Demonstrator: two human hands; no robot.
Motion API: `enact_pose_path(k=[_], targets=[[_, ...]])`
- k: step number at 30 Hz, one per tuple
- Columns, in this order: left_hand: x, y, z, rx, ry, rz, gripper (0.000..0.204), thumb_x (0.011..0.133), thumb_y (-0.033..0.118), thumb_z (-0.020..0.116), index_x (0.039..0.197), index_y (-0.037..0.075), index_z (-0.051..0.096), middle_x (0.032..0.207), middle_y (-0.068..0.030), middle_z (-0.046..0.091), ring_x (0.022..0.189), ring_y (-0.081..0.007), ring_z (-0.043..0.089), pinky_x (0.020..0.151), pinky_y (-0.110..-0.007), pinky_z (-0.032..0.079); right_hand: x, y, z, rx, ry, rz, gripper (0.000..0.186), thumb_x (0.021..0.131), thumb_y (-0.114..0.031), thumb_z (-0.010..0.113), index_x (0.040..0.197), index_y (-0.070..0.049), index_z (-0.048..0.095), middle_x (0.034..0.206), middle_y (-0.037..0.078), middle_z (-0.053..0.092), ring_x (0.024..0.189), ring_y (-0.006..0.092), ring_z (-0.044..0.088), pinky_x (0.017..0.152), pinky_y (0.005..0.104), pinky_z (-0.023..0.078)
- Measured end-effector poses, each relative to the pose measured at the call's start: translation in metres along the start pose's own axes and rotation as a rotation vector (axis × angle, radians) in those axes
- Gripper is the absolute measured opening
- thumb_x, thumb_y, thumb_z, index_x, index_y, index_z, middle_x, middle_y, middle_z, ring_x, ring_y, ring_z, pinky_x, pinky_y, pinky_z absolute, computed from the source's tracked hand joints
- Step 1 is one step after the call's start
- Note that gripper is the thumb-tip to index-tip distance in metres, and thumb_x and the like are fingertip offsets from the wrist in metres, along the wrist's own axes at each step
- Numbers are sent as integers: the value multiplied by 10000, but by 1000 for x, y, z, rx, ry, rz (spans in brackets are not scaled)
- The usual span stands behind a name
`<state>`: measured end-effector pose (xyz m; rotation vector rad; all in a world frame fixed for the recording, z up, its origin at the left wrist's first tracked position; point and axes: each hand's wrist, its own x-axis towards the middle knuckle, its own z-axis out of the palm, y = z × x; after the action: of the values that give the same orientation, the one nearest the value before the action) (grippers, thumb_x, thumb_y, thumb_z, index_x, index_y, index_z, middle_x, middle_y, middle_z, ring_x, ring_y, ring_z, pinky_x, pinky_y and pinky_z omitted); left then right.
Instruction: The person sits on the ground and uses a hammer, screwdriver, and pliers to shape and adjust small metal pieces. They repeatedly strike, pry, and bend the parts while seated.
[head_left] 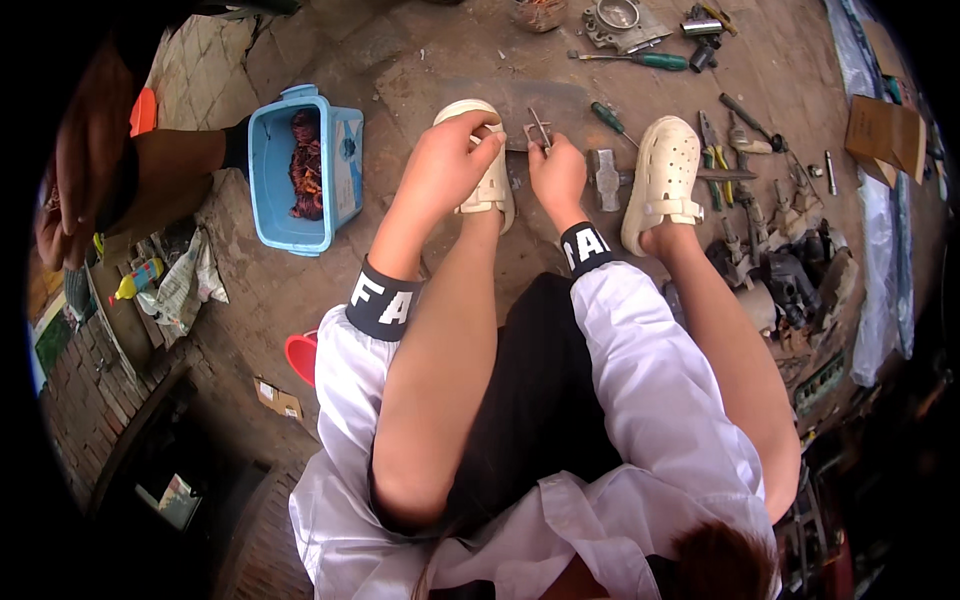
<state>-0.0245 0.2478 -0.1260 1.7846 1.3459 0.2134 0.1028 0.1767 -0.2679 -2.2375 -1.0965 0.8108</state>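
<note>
My right hand [558, 172] is closed on a small, thin metal piece [541, 128] that sticks up past the fingertips, with a brownish part across it; its exact kind is unclear. Above my left cream clog [490, 185], my left hand [452, 165] has thumb and fingers pinched together, and what they hold, if anything, is hidden. A hammer [606, 180] lies on the ground between my right hand and my right clog [668, 165]. Just beyond that hand is a green-handled screwdriver [608, 117].
A blue plastic bin [258, 190] with dark reddish wire coils [306, 165] stands at left, near another person's leg [180, 165]. Pliers [716, 150] and several worn tools lie at right. Beyond are a larger screwdriver [655, 61], metal parts and a cardboard box [885, 138].
</note>
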Motion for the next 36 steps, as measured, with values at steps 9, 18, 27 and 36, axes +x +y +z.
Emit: enact_pose_path(k=[9, 18, 27, 36], targets=[[16, -45, 63, -818, -77, -365, 280, 902, 150, 605, 1097, -50, 615, 971, -89, 668, 861, -143, 650, 748, -255, 543, -21, -35, -27, 424, 56, 93, 166, 792, -139, 684, 849, 9, 638, 633, 69, 607, 560, 135, 565, 548, 282, 448], [10, -47, 52, -1012, -78, -430, 249, 883, 107, 627, 1088, -33, 629, 893, -73, 666, 766, -122, 635, 721, -239, 532, -14, -55, -50, 650, -56, 59, 118, 800, -96, 686, 875, -18, 641, 581, -52, 497, 545, 19, 443, 500, 195, 355], [6, -37, 45, -944, -69, -365, 207, 861, 46, 613, 1033, -63, 649, 845, -76, 665, 692, -109, 611, 655, -233, 519, -8, -54, -52, 792, -132, 78, 154, 864, -146, 641, 896, 4, 652, 672, 1, 613, 557, 40, 494, 513, 200, 390], [4, -32, 46, -889, 1, -348, 200, 839, 67, 651, 1005, -42, 673, 831, -72, 674, 670, -95, 609, 619, -215, 510, -13, -54, -54, 749, -119, 70, 112, 854, -99, 633, 895, 3, 654, 688, 8, 622, 580, 48, 527, 527, 204, 416]])
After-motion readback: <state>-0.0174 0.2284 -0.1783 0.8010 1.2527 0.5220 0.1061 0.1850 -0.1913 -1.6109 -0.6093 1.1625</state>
